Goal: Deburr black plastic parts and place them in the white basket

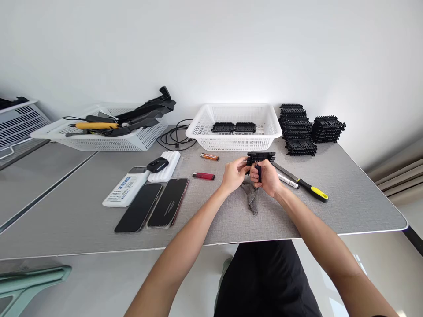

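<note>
Above the grey table, my left hand (234, 175) grips a black ridged plastic piece (264, 156) by its left side. My right hand (267, 177) is closed just in front of that piece, around a small dark lighter (259, 173) held upright, with the thumb near its top. The fingers hide much of the lighter, and I cannot tell whether it touches the piece. Below the hands lies a crumpled grey cloth (251, 198). A file with a black and yellow handle (312, 189) and a white marker (288, 181) lie beside my right hand.
A white basket (231, 143) behind my hands holds two black pieces. Stacks of similar pieces (299, 127) stand to its right. An orange lighter (210, 156), a red lighter (204, 176), phones (139, 209), power banks (127, 189), a cable (175, 136) and a tool basket (145, 138) are leftward.
</note>
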A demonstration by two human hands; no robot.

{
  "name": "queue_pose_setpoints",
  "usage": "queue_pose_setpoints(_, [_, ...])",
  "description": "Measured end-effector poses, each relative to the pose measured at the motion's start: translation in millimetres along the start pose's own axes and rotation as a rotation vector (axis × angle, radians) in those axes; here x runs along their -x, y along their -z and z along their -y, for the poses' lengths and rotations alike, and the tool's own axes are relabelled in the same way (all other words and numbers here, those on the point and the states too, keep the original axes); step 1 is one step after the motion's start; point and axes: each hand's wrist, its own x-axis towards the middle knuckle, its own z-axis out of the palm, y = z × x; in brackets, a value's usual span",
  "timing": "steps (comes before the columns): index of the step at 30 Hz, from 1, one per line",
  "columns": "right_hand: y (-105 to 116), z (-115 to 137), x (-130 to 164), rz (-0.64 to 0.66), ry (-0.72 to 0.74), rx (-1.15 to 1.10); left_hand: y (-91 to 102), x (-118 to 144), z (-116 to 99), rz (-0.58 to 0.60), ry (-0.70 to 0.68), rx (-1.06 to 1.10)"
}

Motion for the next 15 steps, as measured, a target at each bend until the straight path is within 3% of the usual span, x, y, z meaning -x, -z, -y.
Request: queue_pose_setpoints(15, [3.3, 8.8, 4.0, -0.082, 0.044, -0.168, 2.6, -0.1, 0.5, -0.027, 0.019, 0.002])
